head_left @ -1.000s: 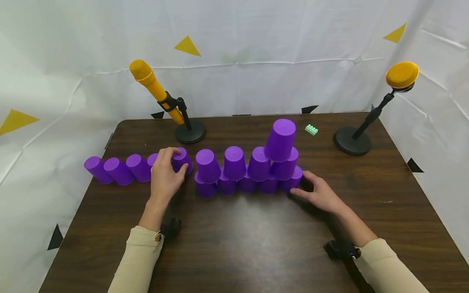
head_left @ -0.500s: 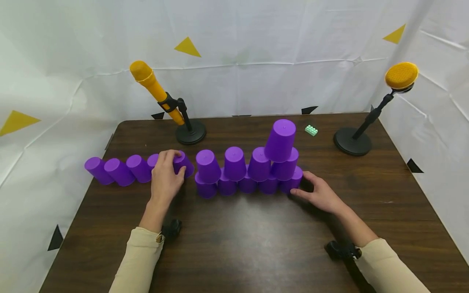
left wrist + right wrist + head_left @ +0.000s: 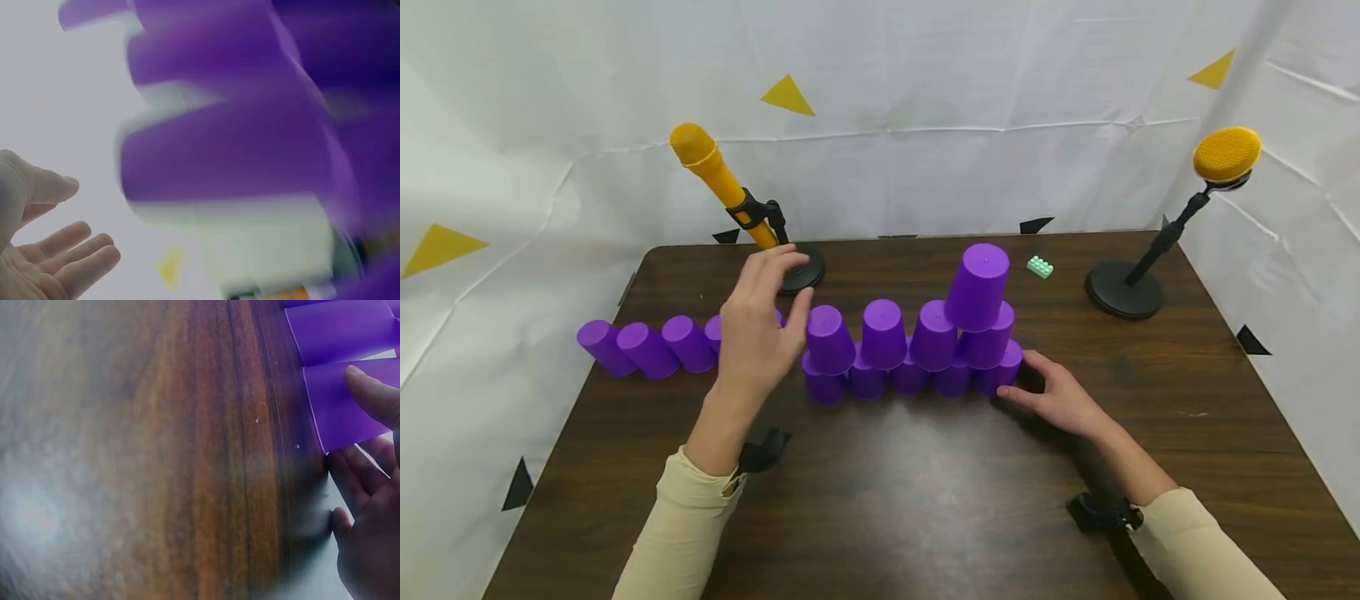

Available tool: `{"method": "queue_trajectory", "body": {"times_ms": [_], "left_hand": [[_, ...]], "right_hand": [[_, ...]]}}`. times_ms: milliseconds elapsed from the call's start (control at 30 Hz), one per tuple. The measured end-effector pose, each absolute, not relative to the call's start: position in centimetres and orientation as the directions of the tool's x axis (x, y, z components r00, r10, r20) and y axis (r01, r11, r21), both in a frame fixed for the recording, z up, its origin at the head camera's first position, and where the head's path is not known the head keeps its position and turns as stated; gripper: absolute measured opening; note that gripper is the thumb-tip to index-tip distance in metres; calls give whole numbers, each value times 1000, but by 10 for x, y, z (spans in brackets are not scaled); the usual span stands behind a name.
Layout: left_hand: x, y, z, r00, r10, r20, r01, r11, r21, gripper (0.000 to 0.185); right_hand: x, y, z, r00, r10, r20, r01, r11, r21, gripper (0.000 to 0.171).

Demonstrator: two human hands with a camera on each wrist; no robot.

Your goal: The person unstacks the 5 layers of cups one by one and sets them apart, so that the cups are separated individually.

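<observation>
Left hand (image 3: 758,329) hovers, fingers apart, over the purple cups (image 3: 910,342) stacked mid-worktop (image 3: 925,500) — light, thin, tippy; take one round its wall. Right hand (image 3: 1056,396) braces the end cup, fingers relaxed.

Purple plastic cups (image 3: 883,333), upturned, are stacked in three tiers at mid-worktop. A row of like cups (image 3: 647,348) is laid tipped on their sides to the left.
</observation>
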State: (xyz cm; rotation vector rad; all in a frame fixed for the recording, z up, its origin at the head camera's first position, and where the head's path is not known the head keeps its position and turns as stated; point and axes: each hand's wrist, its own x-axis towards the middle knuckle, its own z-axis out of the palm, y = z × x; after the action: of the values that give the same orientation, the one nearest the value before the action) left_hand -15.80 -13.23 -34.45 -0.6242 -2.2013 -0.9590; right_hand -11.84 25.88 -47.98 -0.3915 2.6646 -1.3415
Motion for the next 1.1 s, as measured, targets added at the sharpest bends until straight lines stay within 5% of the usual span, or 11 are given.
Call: {"method": "queue_trajectory", "body": {"times_ms": [233,467,1100], "left_hand": [[-144,-44,-322,-556,368,745,826,344,446,53],[-143,8,-341,-619,366,695,785,292,546,61],[-128,1,-337,-614,200,763,781,295,551,43]], "right_hand": [[-119,260,-481,-959,-282,1,-169,573,-802,65],[-119,259,-479,-959,-282,-13,-159,578,-800,60],[-120,260,-478,-960,-278,-29,-147,591,-793,62]]}}
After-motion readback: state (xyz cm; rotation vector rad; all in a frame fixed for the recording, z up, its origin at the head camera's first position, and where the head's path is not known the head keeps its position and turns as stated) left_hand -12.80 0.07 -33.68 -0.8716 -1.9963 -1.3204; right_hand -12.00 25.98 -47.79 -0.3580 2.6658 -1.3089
